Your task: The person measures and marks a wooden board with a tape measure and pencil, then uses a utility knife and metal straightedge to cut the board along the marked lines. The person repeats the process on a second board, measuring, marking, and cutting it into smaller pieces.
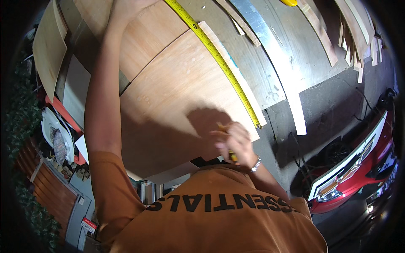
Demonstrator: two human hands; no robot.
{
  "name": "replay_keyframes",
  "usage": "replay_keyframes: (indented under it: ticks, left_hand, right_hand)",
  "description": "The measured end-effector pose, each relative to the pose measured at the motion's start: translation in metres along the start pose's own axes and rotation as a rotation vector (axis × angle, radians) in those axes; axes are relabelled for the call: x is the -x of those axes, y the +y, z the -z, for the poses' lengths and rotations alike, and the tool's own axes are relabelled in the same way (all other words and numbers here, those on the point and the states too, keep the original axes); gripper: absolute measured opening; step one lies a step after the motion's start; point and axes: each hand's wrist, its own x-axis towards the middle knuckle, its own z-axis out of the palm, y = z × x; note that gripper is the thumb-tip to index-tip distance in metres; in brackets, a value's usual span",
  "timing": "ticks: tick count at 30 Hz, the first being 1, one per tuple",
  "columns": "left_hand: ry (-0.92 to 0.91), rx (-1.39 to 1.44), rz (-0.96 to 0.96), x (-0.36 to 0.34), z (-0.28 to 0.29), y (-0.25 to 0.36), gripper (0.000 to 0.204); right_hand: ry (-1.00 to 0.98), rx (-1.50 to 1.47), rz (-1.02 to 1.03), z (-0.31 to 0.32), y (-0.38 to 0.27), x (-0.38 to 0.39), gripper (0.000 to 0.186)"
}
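My left arm reaches up over pale plywood panels (164, 76), with my left hand (130, 6) cut off at the top edge near an extended yellow tape measure (215, 55); its grip is unclear. The tape runs along a narrow wood strip (246, 95), its hook end near that strip's lower end. My right hand (234, 141) is closed on a yellow-and-black object (233, 157), too covered to identify, below the tape's end. It casts a shadow on the plywood.
Metal straightedge (261, 38), wood offcuts (354, 25) and a yellow-handled item (289, 2) lie at upper right. A red car (371, 156) stands right, with cables on the floor. Plywood sheets (50, 46) and a white helmet-like item (55, 135) sit left, near greenery.
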Motion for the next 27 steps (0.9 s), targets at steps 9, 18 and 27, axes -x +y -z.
replay_keyframes:
  ticks: [9,18,27]
  left_hand:
    - [0.03,-0.023,-0.028,0.001,-0.007,0.01,0.057]
    - [0.313,-0.034,0.068,0.06,0.015,0.005,0.054]
    - [1.043,-0.348,0.631,0.367,0.06,0.049,0.078]
  right_hand:
    - [-0.034,-0.044,0.024,-0.044,0.021,-0.011,0.021]
    - [-0.173,-0.017,0.191,-0.043,0.024,-0.007,0.029]
    - [-0.244,-0.107,0.043,-0.042,0.027,-0.005,0.026]
